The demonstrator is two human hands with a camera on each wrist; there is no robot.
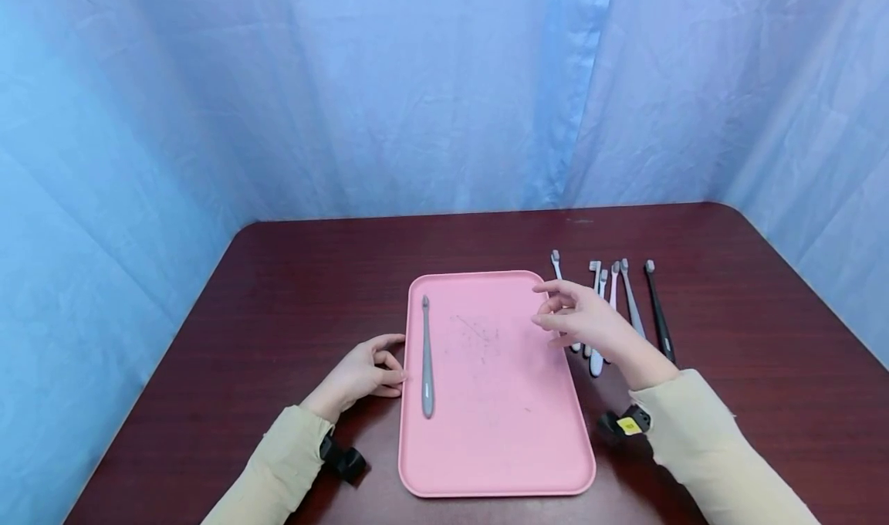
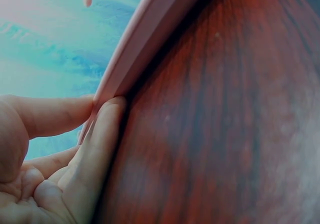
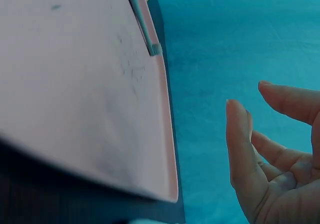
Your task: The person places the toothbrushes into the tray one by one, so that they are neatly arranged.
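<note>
A pink tray [image 1: 486, 448] lies on the table, with one grey toothbrush [image 1: 427, 355] lengthwise near its left side. My left hand [image 1: 364, 370] holds the tray's left rim; in the left wrist view, the fingers [image 2: 102, 129] meet the rim and its outer wall. Above the tray's right edge hovers my right hand [image 1: 579, 316], its fingers bent loosely and apart from the thumb, holding nothing. Right of the tray lie several toothbrushes, among them a black one [image 1: 660, 309], a grey one [image 1: 632, 297] and a white one [image 1: 556, 262]. My right hand partly hides this group.
The dark red wooden table [image 1: 305, 278] runs back to a pale blue curtain [image 1: 417, 108], which also hangs at both sides. A small black wrist device [image 1: 343, 459] is on the left wrist and another [image 1: 625, 423] on the right. Dark marks show on the tray's floor.
</note>
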